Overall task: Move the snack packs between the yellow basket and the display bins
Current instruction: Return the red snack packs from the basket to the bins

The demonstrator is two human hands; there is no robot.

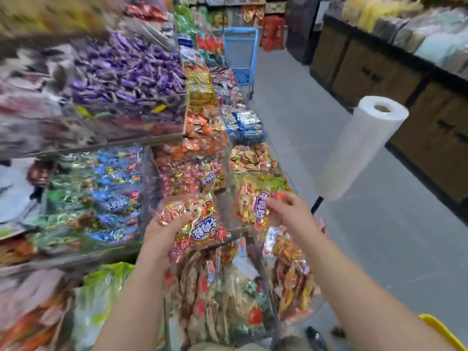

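Observation:
My left hand [162, 233] grips a clear snack pack [200, 224] full of red and gold wrapped sweets, with a purple label, held above the display bins [228, 274]. My right hand [288, 211] reaches over a second snack pack [255, 203] of the same kind lying in a bin; its curled fingers touch or pinch the pack's top edge, and blur hides which. Only a corner of the yellow basket [440, 330] shows at the bottom right, behind my right forearm.
Clear bins of wrapped sweets run along the left in tiers, with purple sweets [126, 72] on top. A roll of plastic bags [359, 145] stands on a pole at the aisle edge. A blue basket trolley [240, 54] and a red stool [272, 31] stand further down the grey aisle.

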